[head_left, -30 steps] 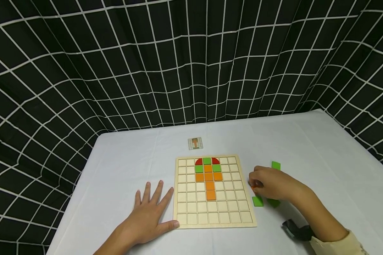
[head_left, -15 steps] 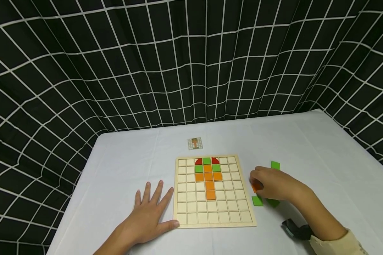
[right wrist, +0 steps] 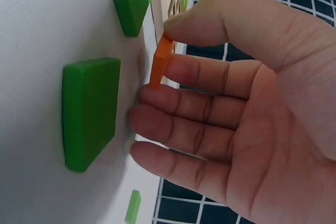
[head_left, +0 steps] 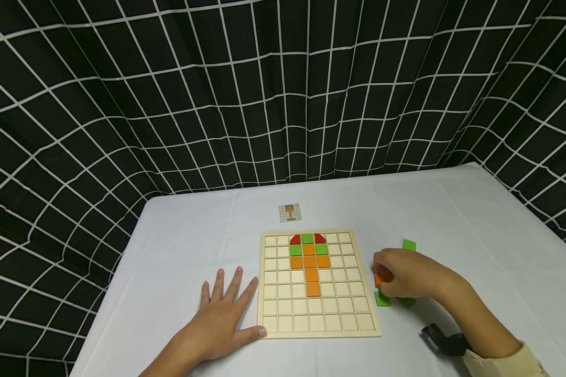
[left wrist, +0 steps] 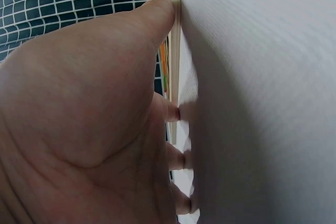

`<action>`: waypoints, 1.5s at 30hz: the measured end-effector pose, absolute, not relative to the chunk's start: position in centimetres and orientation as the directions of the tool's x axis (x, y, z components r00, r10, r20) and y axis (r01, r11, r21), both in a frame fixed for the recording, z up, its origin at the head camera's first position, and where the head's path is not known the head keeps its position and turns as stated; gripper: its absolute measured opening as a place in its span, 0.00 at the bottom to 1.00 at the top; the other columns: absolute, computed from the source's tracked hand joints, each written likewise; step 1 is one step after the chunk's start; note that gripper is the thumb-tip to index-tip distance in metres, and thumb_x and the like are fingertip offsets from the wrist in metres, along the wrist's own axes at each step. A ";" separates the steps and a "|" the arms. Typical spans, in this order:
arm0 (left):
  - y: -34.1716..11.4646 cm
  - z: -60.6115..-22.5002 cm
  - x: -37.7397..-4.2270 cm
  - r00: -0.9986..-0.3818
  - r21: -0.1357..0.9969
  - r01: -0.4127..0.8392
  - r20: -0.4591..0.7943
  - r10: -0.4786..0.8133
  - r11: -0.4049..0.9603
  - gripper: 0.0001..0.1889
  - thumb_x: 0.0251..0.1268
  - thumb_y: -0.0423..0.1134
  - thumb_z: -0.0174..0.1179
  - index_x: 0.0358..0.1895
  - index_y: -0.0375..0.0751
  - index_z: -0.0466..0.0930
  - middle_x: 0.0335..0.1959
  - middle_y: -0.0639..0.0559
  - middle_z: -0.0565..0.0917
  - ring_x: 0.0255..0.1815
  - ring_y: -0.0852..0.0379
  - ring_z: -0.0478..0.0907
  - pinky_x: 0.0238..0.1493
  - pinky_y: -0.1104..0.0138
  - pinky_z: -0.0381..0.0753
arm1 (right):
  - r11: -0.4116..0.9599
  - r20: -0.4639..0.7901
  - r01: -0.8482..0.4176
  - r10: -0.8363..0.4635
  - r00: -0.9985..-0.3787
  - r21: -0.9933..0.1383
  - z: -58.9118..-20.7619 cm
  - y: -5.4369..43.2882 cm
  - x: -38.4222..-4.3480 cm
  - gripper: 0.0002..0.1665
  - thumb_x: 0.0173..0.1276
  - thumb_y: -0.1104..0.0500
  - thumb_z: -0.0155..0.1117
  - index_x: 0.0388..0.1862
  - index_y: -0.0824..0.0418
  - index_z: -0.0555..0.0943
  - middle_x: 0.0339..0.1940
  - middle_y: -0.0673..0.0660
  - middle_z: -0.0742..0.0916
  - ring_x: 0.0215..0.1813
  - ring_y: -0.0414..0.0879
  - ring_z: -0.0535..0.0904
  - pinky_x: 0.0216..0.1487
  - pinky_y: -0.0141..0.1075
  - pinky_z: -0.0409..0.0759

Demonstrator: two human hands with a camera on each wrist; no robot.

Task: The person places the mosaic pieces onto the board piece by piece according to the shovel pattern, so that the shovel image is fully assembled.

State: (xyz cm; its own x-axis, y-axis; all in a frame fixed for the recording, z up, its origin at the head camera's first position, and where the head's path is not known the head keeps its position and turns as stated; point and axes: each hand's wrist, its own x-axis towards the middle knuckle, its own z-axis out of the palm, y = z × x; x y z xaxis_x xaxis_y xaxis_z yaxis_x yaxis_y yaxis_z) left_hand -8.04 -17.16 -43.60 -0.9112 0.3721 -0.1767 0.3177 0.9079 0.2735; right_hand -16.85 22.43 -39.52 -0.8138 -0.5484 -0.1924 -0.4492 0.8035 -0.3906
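Observation:
A pale wooden grid board (head_left: 344,306) lies flat on the white table. Orange, green and red pieces fill part of its upper middle and form a T-like figure. My left hand (head_left: 221,322) rests palm down with spread fingers at the board's left side, its thumb (left wrist: 160,11) on the near left corner. To the right of the board, my right hand (head_left: 407,272) pinches an orange square tile (right wrist: 160,64) between thumb and fingertips. Green tiles lie around that hand: one by the thumb (head_left: 382,300), one partly hidden under the palm (head_left: 407,302), one beyond it (head_left: 409,244).
A small card (head_left: 290,212) with a printed grid figure lies beyond the board. Under my right wrist is a black object (head_left: 445,341). Behind the table hangs a black curtain (head_left: 264,104) with white grid lines.
More of the orange tile shows between the right thumb and fingers. The right hand has shifted slightly, its thumb now overlapping the nearest green tile. My left hand stays in place.

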 end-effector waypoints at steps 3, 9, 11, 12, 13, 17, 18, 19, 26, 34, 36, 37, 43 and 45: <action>-17.1 -43.7 -8.0 -0.912 0.272 0.320 -0.173 0.373 0.908 0.53 0.57 0.82 0.44 0.81 0.51 0.55 0.81 0.37 0.46 0.77 0.24 0.34 0.64 0.26 0.39 | 0.778 -0.167 -0.483 -0.581 -0.797 -0.402 -39.5 22.4 -16.8 0.14 0.53 0.61 0.75 0.30 0.52 0.75 0.24 0.46 0.74 0.28 0.38 0.67 0.27 0.33 0.67; -17.2 -43.7 -8.0 -0.911 0.273 0.327 -0.163 0.379 0.905 0.53 0.58 0.81 0.46 0.81 0.51 0.55 0.81 0.37 0.47 0.77 0.24 0.34 0.64 0.26 0.39 | 0.738 -0.119 -0.536 -0.626 -0.771 -0.410 -39.3 22.0 -16.4 0.14 0.54 0.62 0.74 0.30 0.51 0.75 0.24 0.44 0.73 0.27 0.36 0.66 0.27 0.33 0.66; -17.2 -43.7 -8.0 -0.911 0.272 0.329 -0.163 0.380 0.904 0.53 0.58 0.81 0.45 0.81 0.51 0.55 0.81 0.36 0.47 0.77 0.24 0.34 0.64 0.26 0.40 | 0.725 -0.106 -0.556 -0.642 -0.760 -0.407 -39.2 21.6 -16.2 0.14 0.54 0.62 0.74 0.30 0.50 0.75 0.24 0.44 0.72 0.27 0.36 0.66 0.27 0.33 0.65; -17.2 -43.8 -8.0 -0.911 0.271 0.329 -0.163 0.380 0.905 0.53 0.58 0.81 0.45 0.80 0.51 0.55 0.81 0.36 0.47 0.77 0.24 0.35 0.64 0.26 0.40 | 0.718 -0.101 -0.564 -0.650 -0.753 -0.408 -39.3 21.5 -16.1 0.14 0.54 0.62 0.73 0.30 0.50 0.75 0.24 0.44 0.72 0.27 0.36 0.66 0.27 0.32 0.65; -17.2 -43.8 -8.0 -0.911 0.271 0.328 -0.164 0.379 0.905 0.53 0.58 0.81 0.45 0.80 0.51 0.55 0.81 0.36 0.47 0.76 0.24 0.34 0.64 0.26 0.40 | 0.713 -0.101 -0.570 -0.656 -0.748 -0.408 -39.3 21.3 -16.0 0.14 0.53 0.62 0.73 0.30 0.50 0.75 0.24 0.44 0.72 0.27 0.36 0.66 0.27 0.32 0.65; -17.1 -43.8 -8.1 -0.910 0.278 0.327 -0.165 0.380 0.903 0.53 0.58 0.81 0.45 0.80 0.50 0.55 0.81 0.36 0.47 0.76 0.24 0.34 0.64 0.26 0.39 | 0.701 -0.119 -0.578 -0.673 -0.730 -0.417 -39.5 20.5 -15.6 0.15 0.53 0.61 0.74 0.30 0.50 0.75 0.24 0.44 0.72 0.27 0.35 0.66 0.27 0.32 0.65; -17.1 -43.8 -8.1 -0.909 0.279 0.327 -0.167 0.381 0.903 0.53 0.58 0.81 0.45 0.80 0.50 0.55 0.81 0.36 0.47 0.76 0.24 0.34 0.64 0.26 0.39 | 0.700 -0.123 -0.581 -0.676 -0.726 -0.416 -39.6 20.3 -15.5 0.15 0.53 0.61 0.74 0.30 0.50 0.75 0.24 0.44 0.72 0.27 0.35 0.66 0.26 0.32 0.65; -17.0 -43.8 -8.1 -0.910 0.279 0.325 -0.169 0.379 0.904 0.53 0.58 0.81 0.45 0.80 0.51 0.55 0.81 0.36 0.47 0.77 0.24 0.34 0.64 0.26 0.39 | 0.699 -0.126 -0.584 -0.679 -0.723 -0.412 -39.6 20.2 -15.4 0.15 0.53 0.60 0.75 0.30 0.50 0.75 0.24 0.44 0.72 0.26 0.35 0.66 0.26 0.32 0.65; -17.2 -44.0 -8.0 -0.913 0.280 0.310 -0.181 0.367 0.909 0.55 0.55 0.83 0.42 0.81 0.50 0.55 0.81 0.36 0.45 0.76 0.24 0.33 0.64 0.25 0.37 | 0.661 -0.120 -0.633 -0.724 -0.680 -0.403 -39.1 19.1 -14.8 0.13 0.56 0.59 0.74 0.30 0.50 0.76 0.24 0.43 0.72 0.27 0.35 0.67 0.28 0.32 0.67; -17.3 -44.2 -8.1 -0.914 0.257 0.316 -0.174 0.366 0.913 0.55 0.57 0.82 0.43 0.81 0.51 0.53 0.81 0.36 0.44 0.76 0.24 0.32 0.64 0.26 0.38 | 0.613 -0.094 -0.692 -0.771 -0.630 -0.382 -39.0 17.0 -14.4 0.12 0.52 0.63 0.71 0.30 0.52 0.76 0.23 0.41 0.70 0.27 0.35 0.65 0.29 0.31 0.67; -17.2 -44.2 -8.1 -0.913 0.258 0.324 -0.167 0.372 0.910 0.54 0.57 0.82 0.43 0.81 0.51 0.53 0.81 0.36 0.45 0.76 0.24 0.33 0.64 0.26 0.38 | 0.604 -0.093 -0.702 -0.779 -0.620 -0.379 -39.0 16.4 -14.3 0.12 0.52 0.63 0.71 0.30 0.52 0.77 0.23 0.41 0.70 0.27 0.36 0.65 0.29 0.31 0.67; -17.2 -44.1 -8.1 -0.912 0.261 0.326 -0.166 0.375 0.909 0.54 0.58 0.82 0.43 0.81 0.51 0.53 0.81 0.36 0.45 0.76 0.24 0.33 0.64 0.26 0.39 | 0.598 -0.091 -0.709 -0.784 -0.614 -0.374 -38.9 16.1 -14.3 0.11 0.52 0.63 0.71 0.30 0.53 0.77 0.23 0.41 0.71 0.27 0.36 0.66 0.29 0.31 0.67; -17.1 -43.9 -8.0 -0.911 0.281 0.322 -0.168 0.377 0.904 0.54 0.57 0.82 0.43 0.81 0.50 0.55 0.80 0.35 0.46 0.76 0.23 0.33 0.63 0.25 0.38 | 0.559 -0.069 -0.751 -0.816 -0.575 -0.352 -38.9 14.4 -14.0 0.11 0.53 0.63 0.71 0.28 0.53 0.76 0.21 0.41 0.69 0.26 0.36 0.64 0.29 0.30 0.66; -17.2 -43.9 -8.0 -0.911 0.275 0.325 -0.166 0.377 0.905 0.54 0.57 0.82 0.43 0.81 0.50 0.54 0.81 0.35 0.45 0.76 0.23 0.33 0.63 0.25 0.38 | 0.550 -0.060 -0.759 -0.821 -0.568 -0.348 -38.9 13.9 -13.9 0.12 0.53 0.63 0.70 0.28 0.52 0.75 0.21 0.41 0.69 0.25 0.36 0.63 0.28 0.31 0.65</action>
State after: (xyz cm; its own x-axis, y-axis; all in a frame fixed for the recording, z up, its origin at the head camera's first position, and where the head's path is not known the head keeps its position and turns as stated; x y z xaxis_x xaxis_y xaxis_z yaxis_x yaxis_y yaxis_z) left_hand -8.01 -17.20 -43.85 -0.9111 0.3773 -0.1659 0.3247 0.9050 0.2749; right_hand -13.87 13.90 -38.93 -0.5678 -0.8210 -0.0597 -0.7590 0.5503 -0.3479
